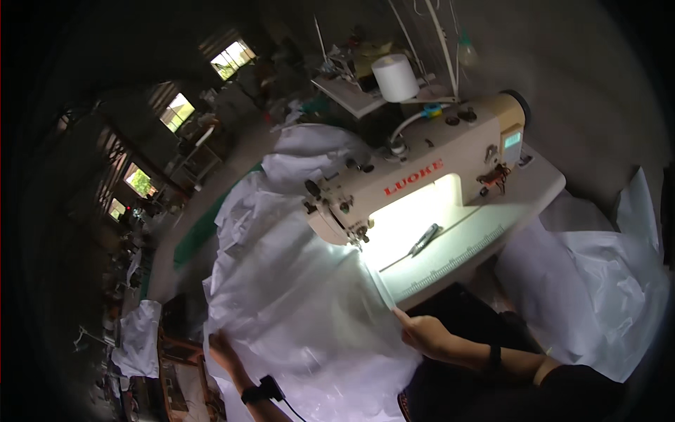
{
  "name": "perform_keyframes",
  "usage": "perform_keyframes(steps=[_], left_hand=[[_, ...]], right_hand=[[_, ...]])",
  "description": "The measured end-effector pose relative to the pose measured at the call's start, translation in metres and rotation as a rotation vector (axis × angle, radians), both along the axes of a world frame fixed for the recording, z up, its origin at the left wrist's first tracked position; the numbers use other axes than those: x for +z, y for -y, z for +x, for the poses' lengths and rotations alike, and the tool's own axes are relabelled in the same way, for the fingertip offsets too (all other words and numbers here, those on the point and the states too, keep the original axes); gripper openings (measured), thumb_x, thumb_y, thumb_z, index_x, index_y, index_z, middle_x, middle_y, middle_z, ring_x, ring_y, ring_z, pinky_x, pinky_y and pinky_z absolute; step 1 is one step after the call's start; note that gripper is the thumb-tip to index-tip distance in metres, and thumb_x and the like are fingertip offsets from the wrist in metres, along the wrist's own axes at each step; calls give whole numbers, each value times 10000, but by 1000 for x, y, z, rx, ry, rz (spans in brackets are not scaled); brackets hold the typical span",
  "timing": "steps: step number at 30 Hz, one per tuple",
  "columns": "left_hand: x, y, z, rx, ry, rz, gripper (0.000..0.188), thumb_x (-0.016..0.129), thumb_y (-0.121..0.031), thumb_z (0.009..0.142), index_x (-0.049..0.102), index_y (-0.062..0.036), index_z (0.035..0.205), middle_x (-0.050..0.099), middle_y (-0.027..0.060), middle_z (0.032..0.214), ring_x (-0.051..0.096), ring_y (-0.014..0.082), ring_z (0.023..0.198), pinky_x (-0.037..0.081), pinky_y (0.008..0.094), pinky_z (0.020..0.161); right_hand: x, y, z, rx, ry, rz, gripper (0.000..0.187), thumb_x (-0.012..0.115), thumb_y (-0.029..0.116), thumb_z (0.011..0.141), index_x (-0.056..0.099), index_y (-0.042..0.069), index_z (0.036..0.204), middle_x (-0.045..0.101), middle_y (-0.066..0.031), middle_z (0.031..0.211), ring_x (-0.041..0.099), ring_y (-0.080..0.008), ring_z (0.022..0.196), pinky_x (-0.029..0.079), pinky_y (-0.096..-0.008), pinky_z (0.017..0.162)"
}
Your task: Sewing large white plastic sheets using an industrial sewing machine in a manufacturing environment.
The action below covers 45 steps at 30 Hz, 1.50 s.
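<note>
A large sheet of white, slightly glossy fabric [281, 281] spreads over the left side of the sewing machine [415, 176] and drapes toward me. Its right edge forms a narrow folded strip running up to the needle area under the machine's head. My right hand [425, 335] is closed on that strip, thumb and finger pinching it just off the table's front edge. At the fabric's left edge, my left hand [225, 355] has its fingers curled on the material; some fingertips are hidden. A small pair of thread snips [425, 240] lies on the lit machine bed.
A white thread cone [395, 77] stands behind the machine. More white fabric [598, 281] hangs in a heap at the right. A wooden chair or frame [169, 373] is at the lower left, with white cloth [139, 337] beside it. Green material [204, 228] lies on the floor.
</note>
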<state>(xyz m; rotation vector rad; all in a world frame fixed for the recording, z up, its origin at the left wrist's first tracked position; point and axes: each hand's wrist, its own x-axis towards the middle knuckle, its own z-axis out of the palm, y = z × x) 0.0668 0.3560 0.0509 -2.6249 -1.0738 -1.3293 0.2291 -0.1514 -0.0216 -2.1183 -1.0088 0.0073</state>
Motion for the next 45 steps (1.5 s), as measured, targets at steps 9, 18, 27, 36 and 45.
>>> perform_keyframes(steps=[9,18,27,36,45], left_hand=[[42,-11,55,9,-4,29,321,607,-258,978,644,58,939,669,271,875,644,457,798,496,480,687],[56,-24,98,131,-118,-173,308,649,-281,939,643,-4,1073,670,233,1066,650,414,962,510,509,796],[12,197,175,-786,-104,-130,392,570,49,884,591,-18,1270,613,184,1300,577,346,1226,452,410,1042],[-60,251,240,-573,-597,-267,451,510,-348,980,554,-132,1374,426,100,1520,311,321,1454,201,660,1134],[-78,213,249,-532,-674,-141,518,500,-437,995,465,-182,1444,367,26,1569,281,293,1475,182,714,1117]], right_hand=[[12,-41,41,-90,142,-353,436,565,72,867,543,-67,1280,615,-92,623,649,-279,562,506,-385,489],[10,-91,87,-123,123,-487,271,489,122,979,608,-28,1170,700,-120,744,707,-284,641,523,-393,460],[7,-152,97,-183,192,-599,579,544,51,872,406,-119,1407,698,-88,697,694,-239,589,527,-374,474],[6,-106,109,84,150,-354,281,595,174,870,667,47,1110,718,-85,838,719,-239,751,566,-377,611],[-8,40,175,-119,655,-229,173,604,238,901,662,127,1020,628,-46,1041,615,-225,959,458,-379,836]])
